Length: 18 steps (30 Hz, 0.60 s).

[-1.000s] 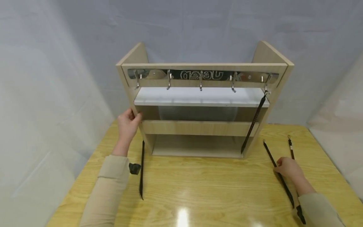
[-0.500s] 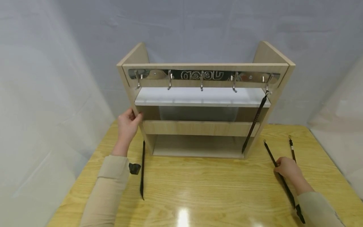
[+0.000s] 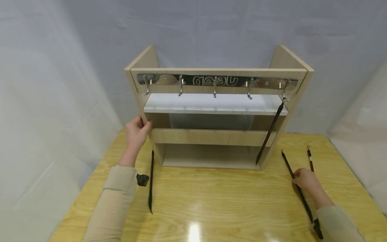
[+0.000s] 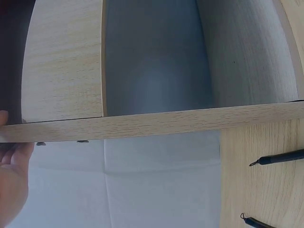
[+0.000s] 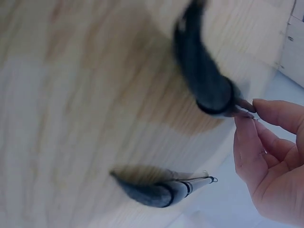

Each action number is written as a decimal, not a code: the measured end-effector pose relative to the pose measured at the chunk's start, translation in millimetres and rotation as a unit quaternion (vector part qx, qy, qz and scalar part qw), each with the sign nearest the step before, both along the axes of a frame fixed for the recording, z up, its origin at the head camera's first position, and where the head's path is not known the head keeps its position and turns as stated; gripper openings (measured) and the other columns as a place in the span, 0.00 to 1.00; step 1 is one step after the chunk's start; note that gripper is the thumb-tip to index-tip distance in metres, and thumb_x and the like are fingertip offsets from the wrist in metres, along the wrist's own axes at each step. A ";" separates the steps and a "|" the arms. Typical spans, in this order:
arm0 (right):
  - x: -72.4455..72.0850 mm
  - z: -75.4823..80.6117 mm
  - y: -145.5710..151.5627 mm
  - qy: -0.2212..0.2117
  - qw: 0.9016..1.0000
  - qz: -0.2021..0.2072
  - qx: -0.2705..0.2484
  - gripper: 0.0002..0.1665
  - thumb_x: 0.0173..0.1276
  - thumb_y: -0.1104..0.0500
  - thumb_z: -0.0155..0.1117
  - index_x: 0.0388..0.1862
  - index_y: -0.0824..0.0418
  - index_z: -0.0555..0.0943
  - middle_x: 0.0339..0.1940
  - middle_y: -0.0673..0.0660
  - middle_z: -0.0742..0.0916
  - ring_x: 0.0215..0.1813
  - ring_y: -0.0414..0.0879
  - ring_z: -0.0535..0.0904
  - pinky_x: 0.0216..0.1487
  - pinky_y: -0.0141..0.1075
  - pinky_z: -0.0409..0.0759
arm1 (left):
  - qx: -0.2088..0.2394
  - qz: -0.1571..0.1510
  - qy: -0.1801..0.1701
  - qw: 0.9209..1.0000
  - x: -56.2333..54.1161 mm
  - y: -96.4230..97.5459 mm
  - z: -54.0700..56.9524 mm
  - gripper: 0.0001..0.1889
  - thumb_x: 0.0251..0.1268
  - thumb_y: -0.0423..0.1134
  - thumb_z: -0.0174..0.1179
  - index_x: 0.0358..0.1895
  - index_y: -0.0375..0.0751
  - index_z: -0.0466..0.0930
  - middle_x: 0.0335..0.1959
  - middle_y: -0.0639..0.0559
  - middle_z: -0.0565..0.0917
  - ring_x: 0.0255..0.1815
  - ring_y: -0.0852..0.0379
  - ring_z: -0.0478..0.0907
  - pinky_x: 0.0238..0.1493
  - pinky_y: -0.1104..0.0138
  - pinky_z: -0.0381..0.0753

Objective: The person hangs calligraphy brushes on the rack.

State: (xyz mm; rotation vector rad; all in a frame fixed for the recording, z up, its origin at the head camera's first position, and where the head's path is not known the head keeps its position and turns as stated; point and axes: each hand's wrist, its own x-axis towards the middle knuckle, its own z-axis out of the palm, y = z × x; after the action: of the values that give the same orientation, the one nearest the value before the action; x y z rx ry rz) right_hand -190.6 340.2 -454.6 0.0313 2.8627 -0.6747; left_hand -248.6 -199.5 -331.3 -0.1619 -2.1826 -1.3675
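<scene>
Wooden shelf (image 3: 211, 136) on a table (image 3: 211, 201): the left hand (image 3: 136, 132) grips its side panel with curled fingers. The right hand (image 3: 306, 179) pinches a black brush (image 3: 297, 188) lying on the table under its fingertips.

On the yellow table (image 3: 211, 201) you see one black brush (image 3: 151, 181) lying just left of the wooden shelf (image 3: 211, 137).
</scene>
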 end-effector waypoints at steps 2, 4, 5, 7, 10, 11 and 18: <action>0.5 0.6 0.2 0.010 1.000 -0.002 -0.014 0.19 0.56 0.67 0.58 0.41 0.83 0.71 0.36 0.74 0.78 0.38 0.64 0.74 0.35 0.49 0.74 | 0.003 0.001 -0.001 1.000 -0.7 -0.1 -0.3 0.10 0.57 0.29 0.54 0.39 0.24 0.76 0.35 0.33 0.80 0.33 0.50 0.77 0.27 0.79 0.73; 1.6 1.7 -0.1 0.025 0.999 -0.009 -0.028 0.19 0.56 0.66 0.57 0.41 0.83 0.71 0.35 0.73 0.78 0.36 0.62 0.75 0.34 0.48 0.74 | 0.004 0.001 -0.001 1.000 -1.3 -0.4 -0.7 0.10 0.57 0.29 0.54 0.40 0.23 0.76 0.35 0.33 0.80 0.34 0.49 0.77 0.28 0.80 0.72; 2.2 2.9 -0.5 0.030 0.999 -0.013 -0.036 0.19 0.57 0.66 0.57 0.41 0.83 0.71 0.34 0.72 0.79 0.35 0.61 0.75 0.33 0.47 0.74 | 0.005 0.002 0.000 1.000 -1.3 -0.4 -0.9 0.10 0.57 0.28 0.54 0.39 0.23 0.76 0.35 0.33 0.80 0.35 0.48 0.77 0.28 0.80 0.72; 3.8 5.8 -1.4 0.043 0.997 -0.023 -0.051 0.19 0.57 0.66 0.57 0.41 0.82 0.71 0.32 0.70 0.79 0.34 0.58 0.75 0.31 0.45 0.74 | 0.001 0.004 0.001 1.000 -1.2 -0.6 -1.1 0.10 0.57 0.28 0.54 0.39 0.23 0.76 0.36 0.32 0.80 0.35 0.47 0.77 0.28 0.81 0.72; 6.7 11.1 -3.0 0.059 0.995 -0.038 -0.073 0.19 0.57 0.67 0.56 0.42 0.83 0.70 0.30 0.68 0.79 0.31 0.54 0.75 0.28 0.42 0.75 | -0.007 0.011 0.002 1.000 -1.0 -0.1 -1.0 0.10 0.56 0.28 0.55 0.38 0.23 0.76 0.35 0.33 0.80 0.34 0.48 0.77 0.26 0.81 0.71; 7.5 12.9 -3.6 0.062 0.994 -0.042 -0.079 0.20 0.57 0.67 0.56 0.43 0.83 0.70 0.31 0.68 0.79 0.30 0.53 0.75 0.27 0.41 0.75 | -0.009 0.013 0.002 1.000 -1.0 0.2 -0.8 0.09 0.56 0.28 0.55 0.38 0.23 0.76 0.34 0.33 0.80 0.33 0.48 0.77 0.26 0.81 0.71; 12.5 23.0 -11.3 0.096 0.988 -0.051 -0.112 0.20 0.59 0.67 0.54 0.46 0.81 0.68 0.33 0.68 0.78 0.35 0.58 0.75 0.26 0.37 0.77 | -0.010 0.023 0.001 1.000 -1.8 0.3 -1.2 0.09 0.56 0.28 0.55 0.37 0.24 0.76 0.34 0.34 0.80 0.33 0.48 0.77 0.25 0.81 0.71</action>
State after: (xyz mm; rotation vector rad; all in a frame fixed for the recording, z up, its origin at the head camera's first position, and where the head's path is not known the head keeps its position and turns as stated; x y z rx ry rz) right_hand -178.1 328.8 -431.6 0.0857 2.9614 -1.0715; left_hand -250.3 -199.2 -332.4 -0.1181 -2.1854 -1.3207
